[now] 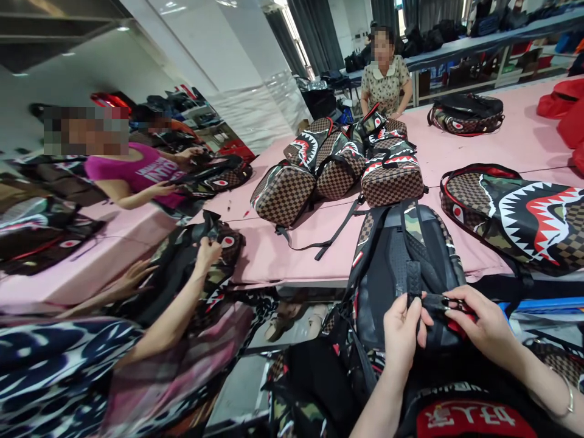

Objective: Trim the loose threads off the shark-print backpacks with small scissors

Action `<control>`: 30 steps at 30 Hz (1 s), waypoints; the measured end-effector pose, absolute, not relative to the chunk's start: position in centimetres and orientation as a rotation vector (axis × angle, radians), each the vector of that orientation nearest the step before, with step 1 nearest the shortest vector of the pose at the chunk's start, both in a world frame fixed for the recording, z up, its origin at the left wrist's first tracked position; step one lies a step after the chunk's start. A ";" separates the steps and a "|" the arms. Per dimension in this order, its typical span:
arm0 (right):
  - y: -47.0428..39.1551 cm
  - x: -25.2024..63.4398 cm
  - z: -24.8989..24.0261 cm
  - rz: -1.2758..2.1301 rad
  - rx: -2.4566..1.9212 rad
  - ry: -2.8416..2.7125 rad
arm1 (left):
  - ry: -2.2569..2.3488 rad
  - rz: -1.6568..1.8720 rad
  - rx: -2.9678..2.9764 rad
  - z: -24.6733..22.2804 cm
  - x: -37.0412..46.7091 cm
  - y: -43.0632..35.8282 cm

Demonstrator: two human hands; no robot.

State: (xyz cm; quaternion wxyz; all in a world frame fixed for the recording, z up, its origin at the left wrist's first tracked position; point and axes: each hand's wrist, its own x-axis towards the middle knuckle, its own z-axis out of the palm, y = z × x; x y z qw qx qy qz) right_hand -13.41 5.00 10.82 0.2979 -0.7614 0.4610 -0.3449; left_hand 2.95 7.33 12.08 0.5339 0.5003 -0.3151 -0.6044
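A black-backed backpack (387,286) with camouflage and brown check trim lies in front of me, its padded back and shoulder straps facing up. My left hand (404,325) pinches a black strap (413,280) of this backpack near its bottom end. Close beside it, my right hand (479,319) is closed on a small dark piece with shiny edges. I cannot tell whether that piece is a buckle, a strap end or a small tool. Between the two hands runs a short dark stretch of webbing.
Several check backpacks with shark mouths are piled on the pink table (283,255). A large shark-mouth backpack (538,213) lies at right, red bags (566,115) beyond it. At left, a co-worker's hand (207,252) works on another backpack. Another person (385,79) stands across the table.
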 end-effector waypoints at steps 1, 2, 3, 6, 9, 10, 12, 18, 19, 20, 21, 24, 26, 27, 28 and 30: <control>4.8 -12.9 11.0 -0.934 -2.051 1.188 | -0.773 -1.438 1.212 12.1 2.9 7.4; 4.6 -12.6 11.0 -0.948 -2.076 1.163 | -0.790 -1.436 1.231 12.1 2.9 7.6; 4.4 -12.3 11.1 -0.961 -2.098 1.150 | -0.803 -1.437 1.246 12.0 2.8 7.6; 4.1 -12.2 11.0 -0.982 -2.143 1.133 | -0.822 -1.450 1.277 11.8 2.6 7.8; 3.8 -12.6 10.9 -0.975 -2.157 1.129 | -0.835 -1.465 1.288 11.6 2.4 7.8; 3.8 -12.7 10.8 -0.965 -2.153 1.130 | -0.842 -1.472 1.288 11.5 2.3 7.8; 3.7 -12.9 10.8 -0.956 -2.134 1.142 | -0.856 -1.488 1.282 11.6 2.2 7.8; 3.8 -12.8 10.5 -1.020 -2.045 1.212 | -0.817 -1.479 1.280 11.7 2.2 7.7; 3.8 -12.8 10.5 -1.019 -2.062 1.205 | -0.821 -1.482 1.279 11.6 2.2 7.7; 3.8 -12.8 10.4 -1.016 -2.086 1.190 | -0.828 -1.485 1.277 11.4 2.2 7.6; 3.8 -12.8 10.4 -1.012 -2.108 1.172 | -0.834 -1.489 1.272 11.3 2.2 7.6; 3.8 -12.9 10.2 -1.030 -2.059 1.132 | -0.790 -1.552 1.199 11.1 2.2 7.6; 3.8 -13.1 10.1 -1.086 -1.898 1.147 | -0.666 -1.658 1.072 11.3 2.4 7.6; 3.7 -13.1 10.0 -1.115 -1.793 1.142 | -0.589 -1.725 0.988 11.4 2.5 7.6; 3.7 -13.1 9.9 -1.138 -1.686 1.118 | -0.520 -1.798 0.897 11.5 2.5 7.6; 3.5 -12.9 9.8 -1.128 -1.516 1.018 | -0.430 -1.965 0.731 11.5 2.4 7.7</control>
